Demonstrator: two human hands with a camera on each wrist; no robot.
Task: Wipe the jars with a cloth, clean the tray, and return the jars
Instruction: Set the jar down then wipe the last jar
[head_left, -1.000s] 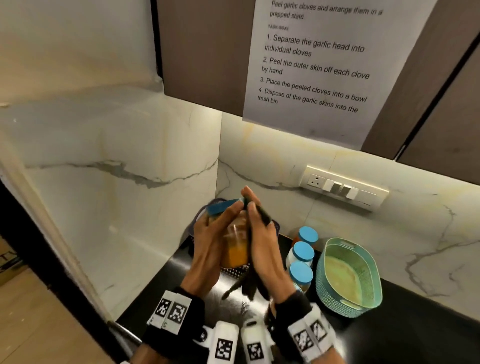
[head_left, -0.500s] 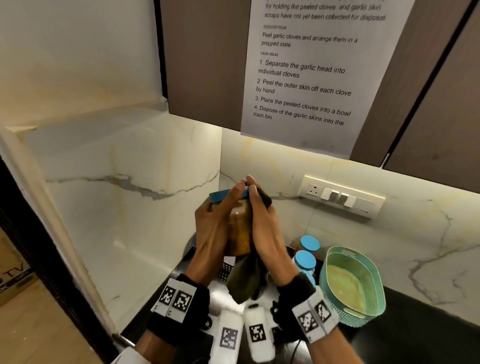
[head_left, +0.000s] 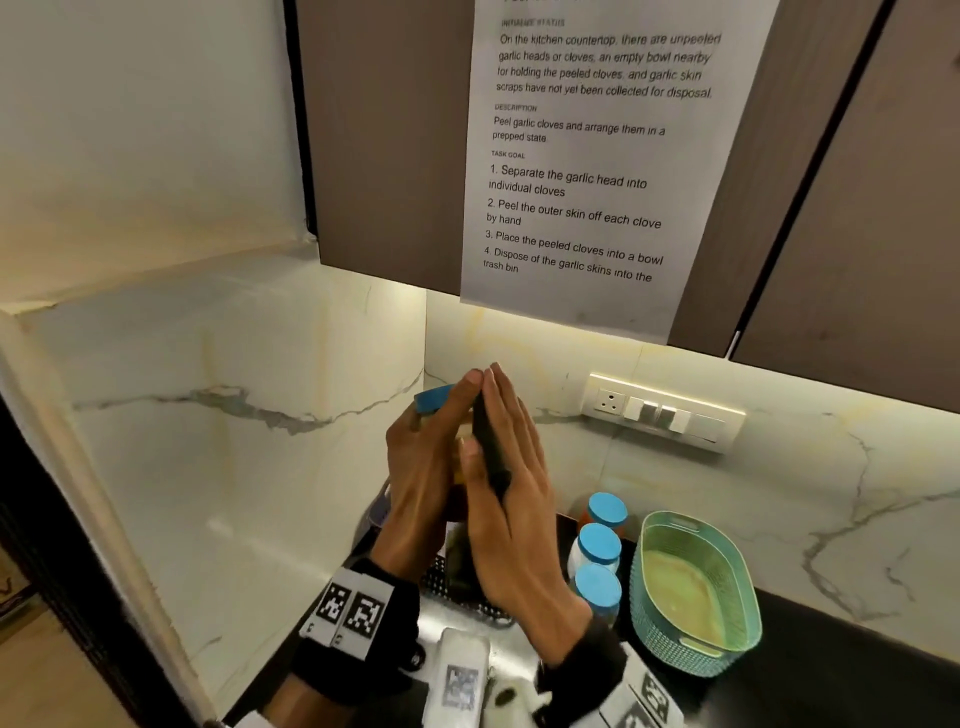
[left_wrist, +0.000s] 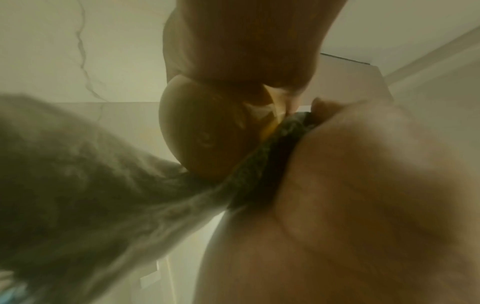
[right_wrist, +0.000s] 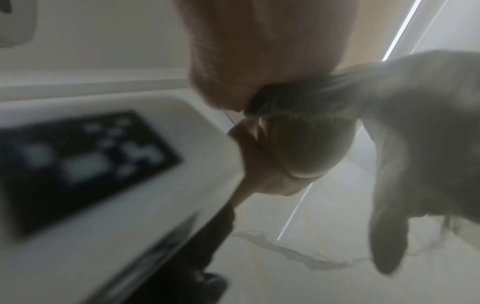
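I hold a jar with amber contents and a blue lid up in front of the wall. My left hand grips it from the left, fingers reaching to the lid. My right hand lies with straight fingers along the jar's right side and presses a dark cloth against it; the cloth runs between thumb and forefinger. The left wrist view shows the jar's base with the cloth trailing below. The right wrist view shows the jar and hanging cloth. A dark perforated tray lies below my hands.
Three blue-lidded jars stand in a row on the black counter right of the tray. A teal basket sits beside them. A switch plate is on the marble wall, with cabinets and a taped sheet above.
Both hands have lifted the jar higher before the wall. My right hand's fingers have straightened and slid up the jar with the cloth. The view has tilted upward.
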